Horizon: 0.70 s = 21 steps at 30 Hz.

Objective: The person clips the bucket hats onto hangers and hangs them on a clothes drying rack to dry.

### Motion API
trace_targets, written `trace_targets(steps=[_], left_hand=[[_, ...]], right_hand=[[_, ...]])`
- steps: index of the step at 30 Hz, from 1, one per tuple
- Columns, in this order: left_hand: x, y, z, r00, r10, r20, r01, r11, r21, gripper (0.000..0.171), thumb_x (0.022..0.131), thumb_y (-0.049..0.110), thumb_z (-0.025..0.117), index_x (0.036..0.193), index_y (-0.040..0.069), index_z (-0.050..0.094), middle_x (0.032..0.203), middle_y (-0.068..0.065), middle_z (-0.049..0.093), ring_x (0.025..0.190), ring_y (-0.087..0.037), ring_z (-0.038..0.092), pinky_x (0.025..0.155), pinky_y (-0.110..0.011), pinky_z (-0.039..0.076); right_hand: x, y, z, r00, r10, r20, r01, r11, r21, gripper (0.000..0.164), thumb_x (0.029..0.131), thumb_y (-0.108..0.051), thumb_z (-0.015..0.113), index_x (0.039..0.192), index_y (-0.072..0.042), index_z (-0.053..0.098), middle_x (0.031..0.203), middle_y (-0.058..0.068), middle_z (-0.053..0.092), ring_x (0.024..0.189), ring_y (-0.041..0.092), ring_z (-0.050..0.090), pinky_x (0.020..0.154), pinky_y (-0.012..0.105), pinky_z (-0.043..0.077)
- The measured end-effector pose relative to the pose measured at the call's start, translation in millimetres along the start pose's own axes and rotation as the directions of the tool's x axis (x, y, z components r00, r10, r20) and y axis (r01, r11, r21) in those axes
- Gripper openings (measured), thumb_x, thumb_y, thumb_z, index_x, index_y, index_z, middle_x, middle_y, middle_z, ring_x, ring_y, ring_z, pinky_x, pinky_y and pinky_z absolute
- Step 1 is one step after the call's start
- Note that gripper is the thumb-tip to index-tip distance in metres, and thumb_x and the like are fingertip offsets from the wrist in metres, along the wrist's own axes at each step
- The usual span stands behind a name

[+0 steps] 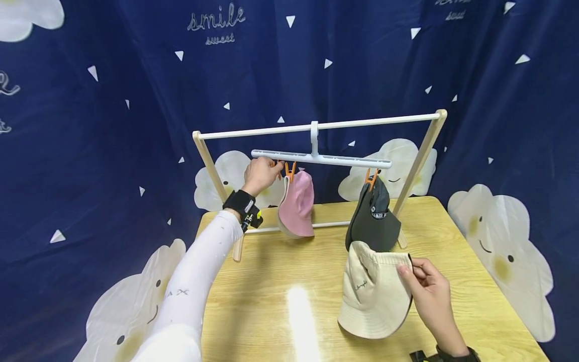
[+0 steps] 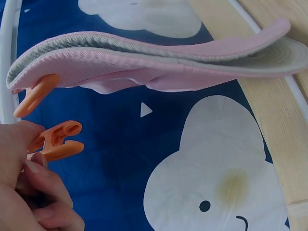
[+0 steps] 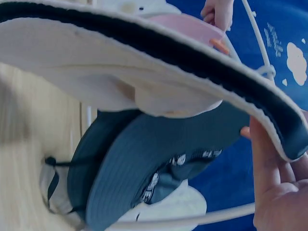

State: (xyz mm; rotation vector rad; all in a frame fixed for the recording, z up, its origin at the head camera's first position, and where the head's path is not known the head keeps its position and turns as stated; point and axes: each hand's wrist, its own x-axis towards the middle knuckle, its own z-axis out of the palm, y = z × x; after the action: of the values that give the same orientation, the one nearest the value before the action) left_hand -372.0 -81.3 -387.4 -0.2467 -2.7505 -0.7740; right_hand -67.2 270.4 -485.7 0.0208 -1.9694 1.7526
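My left hand (image 1: 262, 175) is raised to the left part of the white hanger (image 1: 346, 161), pinching an orange clip (image 2: 60, 142) between thumb and fingers. Nothing sits between that clip's jaws, which are spread. Just beside it a pink bucket hat (image 1: 298, 203) hangs folded from another orange clip (image 2: 38, 94). In front of me, over the table, my right hand (image 1: 430, 294) holds a beige bucket hat (image 1: 377, 296) by its edge, thumb on the near side. The dark band inside the beige hat (image 3: 192, 65) shows in the right wrist view.
A dark grey hat (image 1: 375, 234) hangs by an orange clip (image 1: 372, 179) from the hanger's right part, behind the beige hat. The hanger hooks over the white rail (image 1: 375, 122) of a wooden-legged rack on the wooden table (image 1: 253, 301). A blue curtain (image 1: 135, 125) stands behind.
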Motion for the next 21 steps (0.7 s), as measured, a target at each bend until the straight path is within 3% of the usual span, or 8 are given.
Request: trace_targets(steps=[10,21], left_hand=[[-7.4,-3.0,-0.4,1.000,-0.010,-0.004,0.010,0.999,-0.035,0.057,0.100,0.045,0.064,0.053,0.018,0.046,0.050,0.005,0.041,0.059,-0.025,0.052,0.056,-0.038,0.035],[-10.5,-6.9,-4.1,1.000,-0.012,0.020,0.014,0.997,-0.071,0.056,0.101,0.041,0.063,0.051,0.019,0.049,0.047,0.007,0.039,0.055,-0.021,0.048,0.055,-0.036,0.033]], right_hand=[[5,-12,37,0.996,-0.077,0.044,0.080,0.995,-0.055,0.014,0.092,0.019,0.066,0.104,0.013,0.065,0.084,-0.007,0.076,0.065,0.003,0.069,0.054,0.018,0.053],[8,-22,62,0.982,-0.137,0.132,0.142,0.989,-0.030,0.016,0.091,0.018,0.067,0.103,0.007,0.068,0.083,-0.003,0.076,0.064,0.007,0.068,0.054,0.020,0.053]])
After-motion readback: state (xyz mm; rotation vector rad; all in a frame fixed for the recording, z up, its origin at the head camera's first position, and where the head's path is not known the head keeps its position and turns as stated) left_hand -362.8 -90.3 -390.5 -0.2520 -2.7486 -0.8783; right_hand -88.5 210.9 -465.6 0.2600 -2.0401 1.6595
